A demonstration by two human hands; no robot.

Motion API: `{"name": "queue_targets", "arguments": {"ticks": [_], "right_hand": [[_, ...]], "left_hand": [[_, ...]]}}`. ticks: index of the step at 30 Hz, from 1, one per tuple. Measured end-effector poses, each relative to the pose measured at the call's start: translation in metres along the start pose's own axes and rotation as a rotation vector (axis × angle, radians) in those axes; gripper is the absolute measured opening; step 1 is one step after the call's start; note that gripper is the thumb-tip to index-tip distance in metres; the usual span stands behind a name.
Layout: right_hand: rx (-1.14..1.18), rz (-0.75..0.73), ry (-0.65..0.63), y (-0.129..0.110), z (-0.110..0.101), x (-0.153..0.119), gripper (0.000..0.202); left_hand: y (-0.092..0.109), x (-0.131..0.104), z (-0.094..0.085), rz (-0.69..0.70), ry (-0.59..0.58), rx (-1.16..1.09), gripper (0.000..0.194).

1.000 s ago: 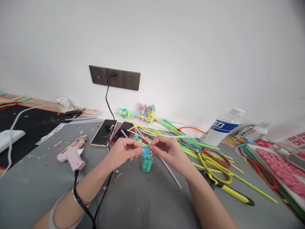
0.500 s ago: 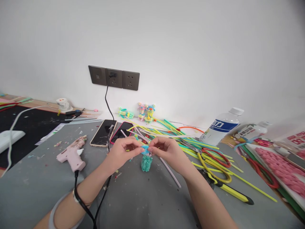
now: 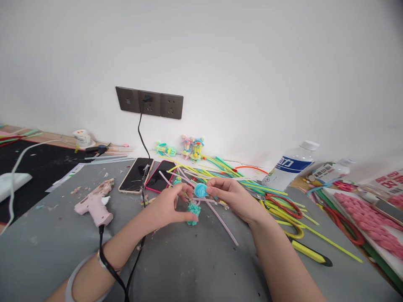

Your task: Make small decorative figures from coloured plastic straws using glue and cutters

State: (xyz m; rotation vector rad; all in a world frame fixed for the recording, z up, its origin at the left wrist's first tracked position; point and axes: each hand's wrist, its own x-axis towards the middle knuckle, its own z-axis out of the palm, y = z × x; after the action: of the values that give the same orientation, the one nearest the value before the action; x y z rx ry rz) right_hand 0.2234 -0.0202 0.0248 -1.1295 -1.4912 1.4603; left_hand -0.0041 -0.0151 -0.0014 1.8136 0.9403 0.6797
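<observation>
A small round light-blue disc (image 3: 200,190), coiled-looking on its face, is pinched between the thumb and index finger of my right hand (image 3: 231,197). My left hand (image 3: 171,203) has its thumb and fingers apart. Its thumb overlaps the fuzzy teal piece (image 3: 194,213), and I cannot tell whether it touches it. That teal piece stands on the grey table below the disc. Behind my left fingers, a small green-and-blue bit (image 3: 178,180) shows in part.
A pink glue gun (image 3: 96,205) lies left, its black cord crossing my left forearm. Two phones (image 3: 137,176) lie behind. Pipe cleaners (image 3: 220,165), red-handled scissors (image 3: 285,205), yellow-handled pliers (image 3: 310,253) and a bottle (image 3: 291,165) are right. Small pipe-cleaner figures (image 3: 197,147) stand by the wall.
My left hand has let go of the blue disc and moved down toward the teal piece, fingers spreading. My right hand has lifted the disc slightly up and right, turning its face toward me.
</observation>
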Motion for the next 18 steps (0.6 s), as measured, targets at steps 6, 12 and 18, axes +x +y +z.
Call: {"name": "queue_targets", "arguments": {"ticks": [6,12,18], "right_hand": [[0.081,0.121,-0.099,0.004,-0.009,0.002,0.029],[0.202,0.163,-0.112,0.001,-0.013,0.000,0.027],[0.210,0.161,-0.077,0.000,-0.010,0.001,0.030]], "left_hand": [[-0.010,-0.002,0.008,0.015,-0.117,0.226,0.046],[-0.004,0.003,0.006,0.158,-0.021,0.144,0.034],[0.000,0.006,0.004,0.193,0.085,0.041,0.035]]}}
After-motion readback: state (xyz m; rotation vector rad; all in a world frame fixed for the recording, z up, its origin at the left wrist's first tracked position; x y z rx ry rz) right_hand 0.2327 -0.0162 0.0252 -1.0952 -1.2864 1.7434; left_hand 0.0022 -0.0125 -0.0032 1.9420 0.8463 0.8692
